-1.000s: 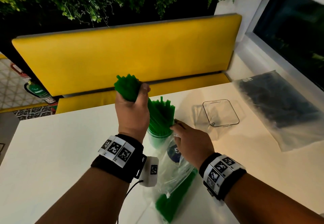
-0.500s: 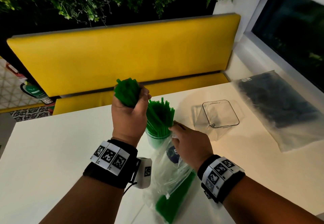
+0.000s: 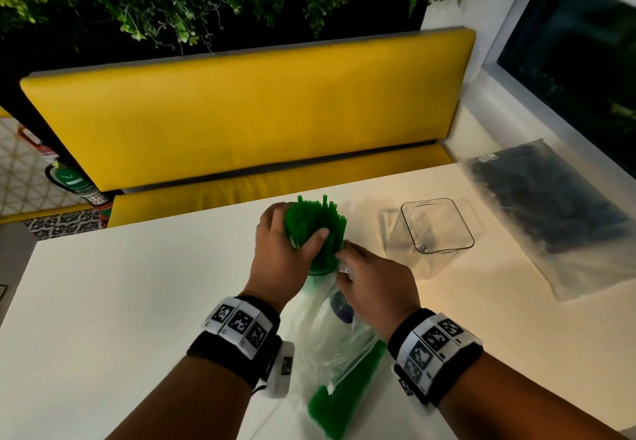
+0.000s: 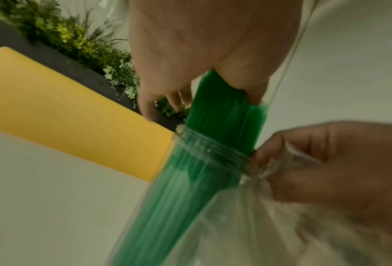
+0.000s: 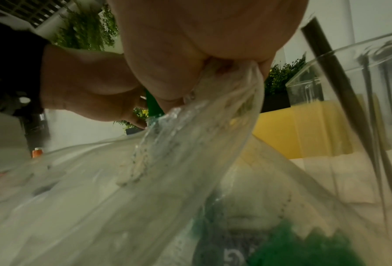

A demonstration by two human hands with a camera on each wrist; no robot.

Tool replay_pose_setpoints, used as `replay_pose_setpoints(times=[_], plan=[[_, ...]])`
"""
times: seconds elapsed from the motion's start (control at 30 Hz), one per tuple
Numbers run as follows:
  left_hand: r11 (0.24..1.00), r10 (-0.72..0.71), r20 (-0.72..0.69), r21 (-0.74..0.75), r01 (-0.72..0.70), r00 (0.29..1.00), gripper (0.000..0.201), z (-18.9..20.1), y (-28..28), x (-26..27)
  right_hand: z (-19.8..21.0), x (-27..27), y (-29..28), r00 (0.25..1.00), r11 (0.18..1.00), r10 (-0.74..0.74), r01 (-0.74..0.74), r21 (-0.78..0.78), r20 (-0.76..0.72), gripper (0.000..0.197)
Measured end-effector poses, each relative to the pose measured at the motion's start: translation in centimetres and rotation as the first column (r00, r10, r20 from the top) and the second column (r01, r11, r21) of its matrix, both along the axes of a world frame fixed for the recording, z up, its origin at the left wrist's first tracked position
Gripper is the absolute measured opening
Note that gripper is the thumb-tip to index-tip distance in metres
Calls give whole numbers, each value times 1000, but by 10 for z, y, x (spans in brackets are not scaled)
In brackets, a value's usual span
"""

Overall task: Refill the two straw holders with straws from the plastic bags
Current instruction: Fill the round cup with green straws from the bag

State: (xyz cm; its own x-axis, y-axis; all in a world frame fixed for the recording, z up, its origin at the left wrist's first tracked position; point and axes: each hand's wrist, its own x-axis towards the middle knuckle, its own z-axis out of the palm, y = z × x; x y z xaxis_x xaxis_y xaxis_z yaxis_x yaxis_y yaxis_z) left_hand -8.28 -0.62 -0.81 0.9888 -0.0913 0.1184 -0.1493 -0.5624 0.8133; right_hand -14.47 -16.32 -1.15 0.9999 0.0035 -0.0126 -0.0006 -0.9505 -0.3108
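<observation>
My left hand (image 3: pixel 298 226) grips a bunch of green straws (image 3: pixel 315 223) that stands in a clear round straw holder (image 3: pixel 318 270) at mid table, among the straws in it. In the left wrist view the fingers (image 4: pixel 254 90) curl round the green straws (image 4: pixel 224 115) just above the holder's rim (image 4: pixel 213 149). My right hand (image 3: pixel 344 262) pinches the mouth of a clear plastic bag (image 3: pixel 330 336) beside the holder; more green straws (image 3: pixel 344 391) lie in the bag's near end. An empty clear square straw holder (image 3: pixel 437 229) stands to the right.
A plastic bag of black straws (image 3: pixel 550 212) lies at the table's right edge, under a window. A yellow bench (image 3: pixel 247 109) runs behind the white table (image 3: pixel 120 302), with a plant wall above it.
My left hand has come down and to the right, lowering its bunch of green straws into the round holder. The right hand has kept its pinch on the bag.
</observation>
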Motion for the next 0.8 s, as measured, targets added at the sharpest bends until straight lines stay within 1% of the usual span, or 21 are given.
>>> replay_pose_setpoints(times=[0.07, 0.1, 0.13, 0.17, 0.2, 0.23, 0.27, 0.3, 0.33, 0.37, 0.4, 0.43, 0.47, 0.5, 0.53, 0.6, 0.67, 0.7, 0.73, 0.77, 0.8], plan=[[975, -136, -164, -197, 102, 977, 98, 5, 12, -1, 1, 0, 1, 1000, 1000, -9, 9, 13, 6, 22], [964, -181, -195, -227, 136, 964, 112, 14, 17, -1, 1, 0, 2, 1000, 1000, -13, 13, 9, 5, 22], [958, -196, -179, -245, 149, 964, 118, 26, 20, 0, 1, 0, 3, 1000, 1000, -17, 17, -3, -1, 22], [960, -179, -108, -235, 149, 978, 115, 41, 20, 0, 1, 1, 3, 1000, 1000, -18, 18, -14, -15, 22], [973, -150, 23, -175, 151, 988, 107, 54, 16, 1, 0, 2, 3, 999, 1000, -14, 14, -16, -32, 23], [986, -154, 174, -33, 162, 973, 95, 61, 8, 3, 0, 3, 3, 999, 1000, -6, 6, -12, -53, 26], [966, -214, 284, 203, 160, 935, 84, 65, -2, 5, 1, 3, 3, 997, 1000, -1, 1, -6, -74, 29], [872, -317, 285, 463, 159, 905, 78, 64, -13, 6, 2, 4, 4, 996, 1000, -4, 4, -1, -94, 32], [728, -409, 186, 657, 197, 893, 73, 57, -22, 9, 3, 4, 4, 994, 1000, -13, 13, 2, -110, 32], [603, -457, 72, 758, 249, 887, 69, 49, -26, 12, 4, 4, 4, 993, 1000, -21, 22, 5, -120, 31], [552, -479, 19, 784, 285, 877, 65, 46, -26, 15, 4, 4, 2, 993, 1000, -19, 20, 8, -119, 31], [594, -481, 44, 750, 289, 875, 62, 45, -25, 18, 2, 4, 1, 993, 1000, -17, 19, 16, -117, 32], [681, -457, 117, 684, 262, 882, 60, 44, -24, 20, 0, 4, 0, 993, 999, -15, 18, 27, -116, 33], [732, -420, 162, 641, 228, 893, 61, 42, -23, 20, -2, 4, 0, 993, 999, -8, 12, 35, -116, 34], [725, -404, 146, 654, 218, 903, 63, 43, -23, 20, -3, 4, 0, 994, 999, -7, 11, 38, -112, 34], [669, -447, 62, 686, 287, 893, 62, 38, -23, 21, -4, 3, 1, 994, 999, -8, 11, 31, -111, 33], [736, -455, 110, 605, 303, 884, 53, 40, -22, 24, -5, 4, 0, 994, 999, -13, 16, 28, -107, 32], [775, -407, 163, 582, 245, 899, 53, 42, -21, 24, -5, 4, 1, 994, 999, -13, 16, 30, -109, 33], [782, -348, 169, 595, 186, 922, 59, 45, -21, 23, -5, 4, 1, 994, 999, -11, 14, 29, -112, 34], [750, -308, 129, 643, 157, 943, 65, 46, -24, 21, -4, 5, 2, 993, 1000, -10, 12, 21, -117, 33], [690, -303, 74, 705, 165, 950, 64, 43, -26, 18, -3, 4, 3, 993, 1000, -10, 12, 10, -121, 32]])
